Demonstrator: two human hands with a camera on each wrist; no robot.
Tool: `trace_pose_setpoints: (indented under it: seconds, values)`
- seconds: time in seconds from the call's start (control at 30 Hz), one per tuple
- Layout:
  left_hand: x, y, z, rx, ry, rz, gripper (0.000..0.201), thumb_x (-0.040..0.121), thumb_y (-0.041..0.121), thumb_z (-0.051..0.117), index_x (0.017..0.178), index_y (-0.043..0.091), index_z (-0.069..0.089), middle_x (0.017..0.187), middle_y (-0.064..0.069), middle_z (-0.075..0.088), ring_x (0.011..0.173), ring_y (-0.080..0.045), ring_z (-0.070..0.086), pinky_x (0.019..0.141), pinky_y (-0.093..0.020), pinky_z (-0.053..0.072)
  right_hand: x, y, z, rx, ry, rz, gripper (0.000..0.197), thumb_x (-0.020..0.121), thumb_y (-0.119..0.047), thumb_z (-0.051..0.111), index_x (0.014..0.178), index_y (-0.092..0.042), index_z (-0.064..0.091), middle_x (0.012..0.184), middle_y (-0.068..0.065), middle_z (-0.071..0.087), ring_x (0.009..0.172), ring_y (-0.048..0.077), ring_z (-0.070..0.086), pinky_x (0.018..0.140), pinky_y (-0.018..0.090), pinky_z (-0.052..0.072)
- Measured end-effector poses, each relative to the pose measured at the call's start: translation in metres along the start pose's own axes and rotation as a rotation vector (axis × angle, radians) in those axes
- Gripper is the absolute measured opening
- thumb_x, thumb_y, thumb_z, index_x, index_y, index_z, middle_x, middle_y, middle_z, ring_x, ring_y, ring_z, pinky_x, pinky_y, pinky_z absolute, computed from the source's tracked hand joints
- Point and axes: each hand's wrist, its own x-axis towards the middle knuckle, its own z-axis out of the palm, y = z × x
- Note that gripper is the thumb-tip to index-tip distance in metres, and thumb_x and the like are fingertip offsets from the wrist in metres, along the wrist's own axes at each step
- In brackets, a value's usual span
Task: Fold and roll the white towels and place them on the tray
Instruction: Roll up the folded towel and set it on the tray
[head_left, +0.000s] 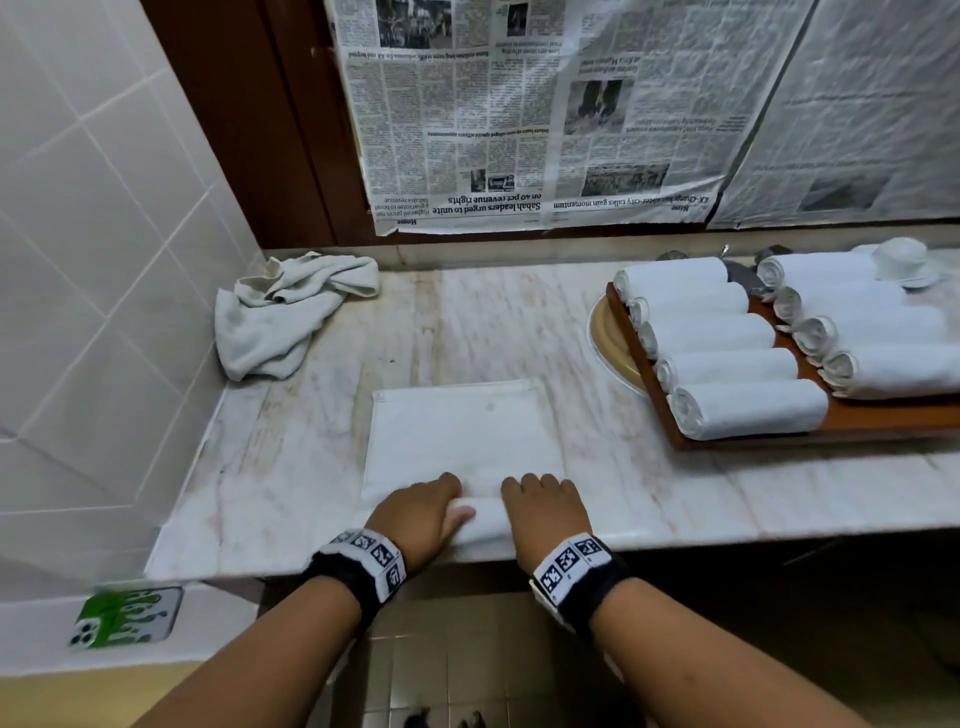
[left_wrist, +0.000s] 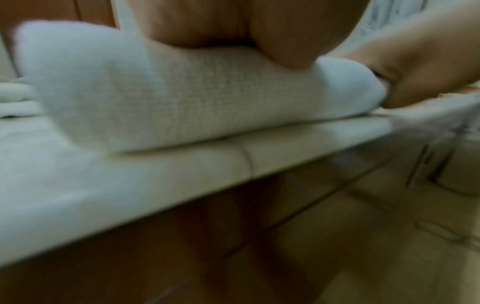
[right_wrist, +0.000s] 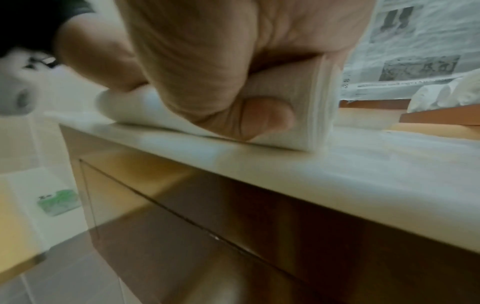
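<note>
A folded white towel (head_left: 462, 431) lies flat on the marble counter, its near end turned up into a small roll (head_left: 485, 512). My left hand (head_left: 415, 512) grips the roll's left end, fingers curled over the top and thumb behind. My right hand (head_left: 545, 506) grips the right end the same way. The left wrist view shows the roll (left_wrist: 207, 98) under my fingers; the right wrist view shows my thumb (right_wrist: 259, 117) pressed against the roll (right_wrist: 306, 115). A wooden tray (head_left: 727, 434) at the right carries several rolled white towels (head_left: 748, 408) in two rows.
A crumpled greyish towel (head_left: 280, 312) lies at the counter's back left by the tiled wall. A tan plate (head_left: 610, 343) sits under the tray's left end. Newspaper (head_left: 519, 114) covers the back wall. A green phone (head_left: 124, 618) rests on a low ledge at the left.
</note>
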Motion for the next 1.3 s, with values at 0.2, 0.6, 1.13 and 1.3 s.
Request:
trace_pose_setpoints:
  seconds: [0.2,0.6,1.13,1.3]
  values:
    - [-0.044,-0.031,0.036,0.311,0.188,0.067,0.061,0.085,0.06,0.045,0.127,0.018,0.057,0.113,-0.012,0.056,0.093,-0.031,0.054,0.079,-0.039,0.048,0.018,0.012,-0.009,0.018,-0.138,-0.091,0.037,0.085,-0.021,0.053,0.122,-0.023,0.051,0.114,0.002,0.061,0.106,0.025,0.058,0.09,0.036,0.039]
    - [0.001,-0.035,-0.026,-0.14,-0.231,-0.14,0.063,0.074,0.087,0.04,0.095,0.032,0.066,0.11,0.003,0.069,0.104,-0.02,0.059,0.091,-0.034,0.045,-0.023,-0.006,0.027,-0.062,0.12,-0.062,0.075,0.064,-0.018,0.067,0.134,-0.005,0.045,0.12,0.022,0.058,0.116,0.042,0.047,0.112,0.059,0.016]
    - [-0.014,-0.027,0.001,0.232,0.201,0.103,0.051,0.092,0.06,0.035,0.095,0.02,0.067,0.098,-0.005,0.059,0.082,-0.029,0.059,0.066,-0.036,0.05,-0.003,0.009,-0.004,0.031,-0.056,-0.083,0.061,0.075,-0.019,0.067,0.131,-0.017,0.044,0.12,0.004,0.057,0.109,0.027,0.056,0.094,0.037,0.04]
    - [-0.037,-0.022,0.03,0.417,0.271,0.139,0.084,0.069,0.072,0.061,0.129,0.013,0.055,0.105,-0.007,0.065,0.084,-0.026,0.063,0.071,-0.036,0.054,0.02,0.016,-0.025,0.058,-0.22,-0.103,0.035,0.085,-0.023,0.058,0.12,-0.02,0.056,0.115,0.004,0.064,0.105,0.026,0.062,0.086,0.033,0.046]
